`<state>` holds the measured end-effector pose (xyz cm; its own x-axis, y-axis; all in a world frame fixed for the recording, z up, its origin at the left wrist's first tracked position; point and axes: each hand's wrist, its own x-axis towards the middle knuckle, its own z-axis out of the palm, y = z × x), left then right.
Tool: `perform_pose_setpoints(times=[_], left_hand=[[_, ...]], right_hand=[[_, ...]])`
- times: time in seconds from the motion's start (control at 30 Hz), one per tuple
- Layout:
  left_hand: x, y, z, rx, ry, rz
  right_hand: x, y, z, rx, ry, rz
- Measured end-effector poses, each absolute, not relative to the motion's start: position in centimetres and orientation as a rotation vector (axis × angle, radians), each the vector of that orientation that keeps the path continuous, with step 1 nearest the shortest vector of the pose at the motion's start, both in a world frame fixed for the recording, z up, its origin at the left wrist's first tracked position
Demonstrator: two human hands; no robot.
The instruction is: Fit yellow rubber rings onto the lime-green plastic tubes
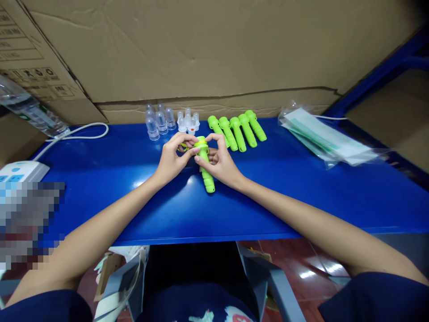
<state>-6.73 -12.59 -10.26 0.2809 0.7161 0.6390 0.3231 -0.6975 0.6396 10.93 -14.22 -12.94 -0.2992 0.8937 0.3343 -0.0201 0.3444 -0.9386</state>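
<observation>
A lime-green toy flashlight (207, 176) is held tilted above the blue table, its ribbed handle pointing down toward me. My right hand (221, 161) is closed around its upper part, thumb across the front. My left hand (176, 154) is closed at the flashlight's head, with thumb and index finger on a yellow band (200, 143) there. Part of a yellow loop shows between the left fingers; the rest of it is hidden. Just beyond my hands stand small white-and-clear plastic pieces (188, 120), one with a red mark.
Several matching green flashlights (237, 134) lie in a row at the back right. Clear plastic caps (161, 121) stand at the back left. A bagged packet (325, 134) is farther right. On the left are a power strip (25, 172), a white cable and a water bottle (31, 112). Cardboard (201, 49) walls the back.
</observation>
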Motion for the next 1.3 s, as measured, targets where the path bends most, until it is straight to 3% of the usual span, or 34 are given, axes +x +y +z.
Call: perform_pose_setpoints(times=[1.3], left_hand=[[-7.56,-11.86,-9.64,2.189,0.911,1.145]], right_hand=[[11.00,-14.88,-12.80,-0.824,-1.673,1.076]])
